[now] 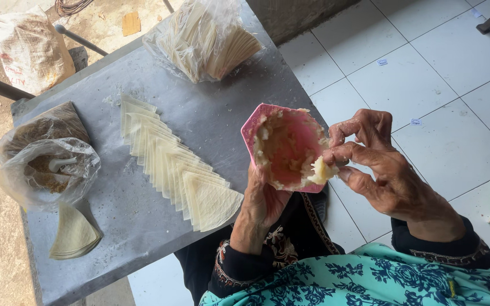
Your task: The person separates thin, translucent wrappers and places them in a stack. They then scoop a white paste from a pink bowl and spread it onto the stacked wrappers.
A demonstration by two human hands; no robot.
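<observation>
My left hand (263, 203) grips a pink bowl (259, 122) from below, tilted toward me, with pale mashed filling smeared inside. My right hand (378, 164) reaches into the bowl's right rim, its fingertips pinching a lump of the filling (320, 171). On the grey metal table (222, 113) to the left lies a fanned row of pale dough wrappers (171, 161), overlapping from the far left toward the near right.
A clear plastic bag of stacked wrappers (208, 37) sits at the table's far end. A plastic bag with brown filling and a spoon (46, 164) lies at the left edge, a folded wrapper cone (75, 235) below it. White tiled floor (426, 85) lies to the right.
</observation>
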